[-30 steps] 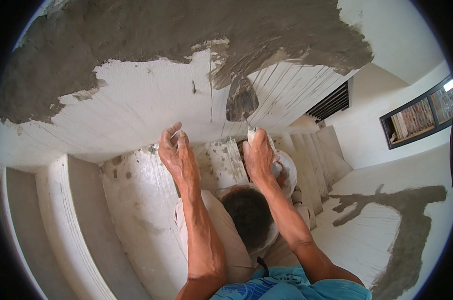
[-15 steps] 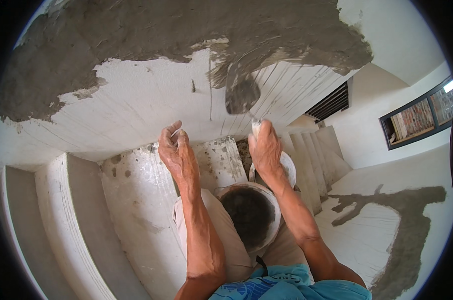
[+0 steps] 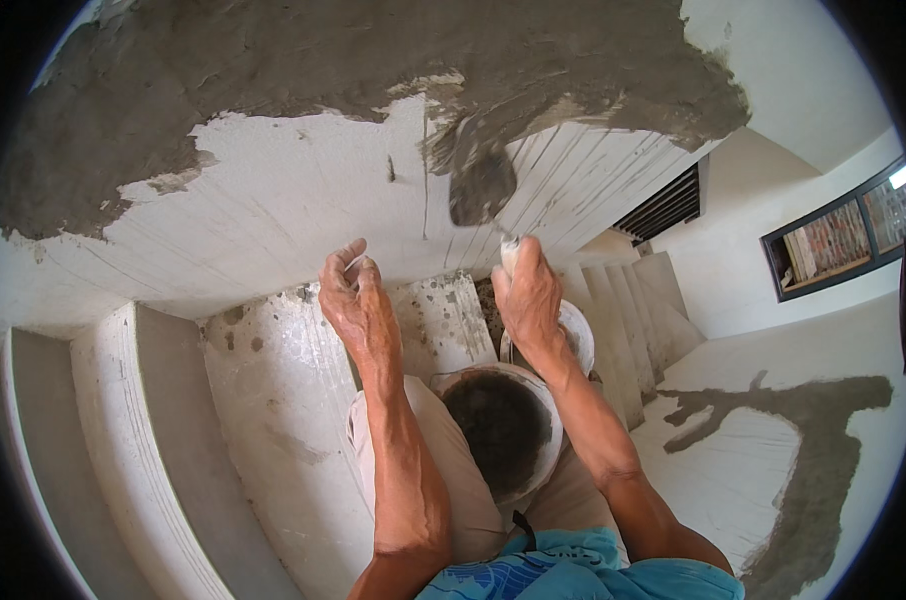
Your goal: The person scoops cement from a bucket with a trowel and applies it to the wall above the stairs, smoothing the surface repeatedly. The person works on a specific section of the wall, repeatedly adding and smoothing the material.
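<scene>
My right hand [image 3: 530, 305] is wrapped round the pale handle of a trowel [image 3: 483, 190]. Its mortar-smeared blade is at the white wall [image 3: 303, 185], just under the lower edge of the grey mortar [image 3: 373, 60]. Whether the blade presses on the wall is hard to tell. Out to the left, my left hand [image 3: 360, 305] is raised with its dusty fingers curled, closed on a small, thin white thing whose kind I cannot make out. Below my hands, a round bucket [image 3: 551, 440] stands between my legs with dark grey mortar [image 3: 498, 425] inside.
Stairs [image 3: 153, 440] rise on the left and more steps [image 3: 613, 330] lie to the right. Behind my right wrist is a second white bucket [image 3: 578, 335]. A dark vent grille [image 3: 663, 205], a framed window [image 3: 838, 235] and a mortar-patched wall [image 3: 823, 480] are on the right.
The trowel blade and my right hand have shifted very slightly left along the wall. My left hand has stayed in nearly the same spot.
</scene>
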Demonstrator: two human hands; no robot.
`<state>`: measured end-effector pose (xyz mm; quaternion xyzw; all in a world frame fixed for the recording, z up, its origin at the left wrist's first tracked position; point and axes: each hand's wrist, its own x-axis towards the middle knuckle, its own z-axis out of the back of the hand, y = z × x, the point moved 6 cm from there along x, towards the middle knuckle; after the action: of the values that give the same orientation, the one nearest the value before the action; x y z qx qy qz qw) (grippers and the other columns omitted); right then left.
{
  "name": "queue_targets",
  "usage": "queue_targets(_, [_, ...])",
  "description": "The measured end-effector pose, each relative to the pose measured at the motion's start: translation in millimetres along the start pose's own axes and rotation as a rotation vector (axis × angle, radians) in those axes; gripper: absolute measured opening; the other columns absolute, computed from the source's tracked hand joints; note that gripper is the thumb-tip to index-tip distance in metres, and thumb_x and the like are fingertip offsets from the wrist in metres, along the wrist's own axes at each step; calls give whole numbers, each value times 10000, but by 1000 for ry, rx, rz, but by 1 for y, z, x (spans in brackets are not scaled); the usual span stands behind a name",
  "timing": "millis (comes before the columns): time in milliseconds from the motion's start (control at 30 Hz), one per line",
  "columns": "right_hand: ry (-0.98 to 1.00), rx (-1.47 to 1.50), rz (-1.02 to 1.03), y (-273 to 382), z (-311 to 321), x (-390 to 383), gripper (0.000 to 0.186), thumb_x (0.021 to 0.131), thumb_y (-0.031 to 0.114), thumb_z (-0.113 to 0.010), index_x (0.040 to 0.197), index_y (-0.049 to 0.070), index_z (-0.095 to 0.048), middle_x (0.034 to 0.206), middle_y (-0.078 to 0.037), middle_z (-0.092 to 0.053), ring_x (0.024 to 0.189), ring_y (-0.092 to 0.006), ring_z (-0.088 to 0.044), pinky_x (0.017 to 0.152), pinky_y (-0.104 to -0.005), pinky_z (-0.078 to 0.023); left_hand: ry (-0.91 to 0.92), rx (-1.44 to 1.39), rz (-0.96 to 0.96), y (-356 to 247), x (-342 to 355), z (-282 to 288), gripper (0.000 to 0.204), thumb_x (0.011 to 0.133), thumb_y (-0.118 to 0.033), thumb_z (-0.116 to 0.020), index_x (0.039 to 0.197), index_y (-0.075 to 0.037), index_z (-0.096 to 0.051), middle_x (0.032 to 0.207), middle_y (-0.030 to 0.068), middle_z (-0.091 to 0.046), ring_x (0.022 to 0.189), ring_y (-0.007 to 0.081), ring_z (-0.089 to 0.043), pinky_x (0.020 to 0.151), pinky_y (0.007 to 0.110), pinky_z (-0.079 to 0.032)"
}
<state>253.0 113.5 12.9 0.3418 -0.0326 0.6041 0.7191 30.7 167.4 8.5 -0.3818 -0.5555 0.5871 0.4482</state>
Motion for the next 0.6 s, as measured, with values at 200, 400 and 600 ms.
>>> queue_targets(200, [93, 72, 12, -4, -3, -27, 353, 795, 25, -674, 1076, -16, -464, 876, -240, -605, 796, -448, -629, 683, -516, -509, 4, -3, 11, -2, -2, -1, 355, 933, -175, -595, 1210, 37, -659, 1083, 198, -677, 1013, 264, -635, 914, 396, -510])
queue_targets(400, [-136, 116, -45, -5, 27, 5, 314, 805, 9, -642, 1055, -18, -453, 794, -241, -584, 721, -447, -609, 639, -510, -478, 10, 19, 2, -5, -1, 1, 369, 929, -187, -586, 1212, 37, -659, 1107, 205, -676, 1043, 281, -639, 930, 417, -509])
queue_targets(600, [-193, 153, -106, -7, 37, 34, 307, 816, 6, -639, 1050, -5, -441, 774, -228, -580, 719, -458, -606, 646, -504, -479, 11, 27, 9, -5, -3, 0, 355, 939, -186, -575, 1205, 32, -661, 1139, 218, -659, 1060, 302, -639, 926, 446, -520])
